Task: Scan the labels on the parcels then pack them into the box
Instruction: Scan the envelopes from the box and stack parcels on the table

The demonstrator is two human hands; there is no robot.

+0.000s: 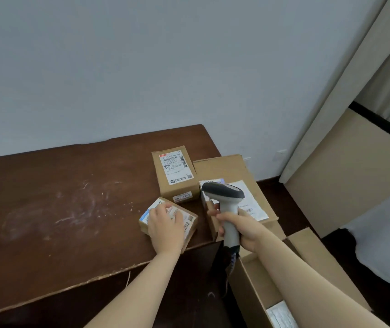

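Note:
My left hand point(164, 222) rests on top of a small cardboard parcel point(188, 223) with a white label, near the table's front right edge; its fingers curl over the far side. My right hand point(241, 227) grips the white handle of a barcode scanner point(224, 197), whose dark head points left over the parcels. A taller parcel point(176, 174) with a printed label stands behind the small one. A large flat parcel point(232, 169) lies to the right, its label partly hidden by the scanner. An open cardboard box point(255, 290) sits on the floor under my right arm.
The dark wooden table point(59, 209) is scratched and bare on its left side. A white packet point(281, 314) lies inside the open box. A pale wall stands behind, and a beige panel point(345, 174) leans at the right.

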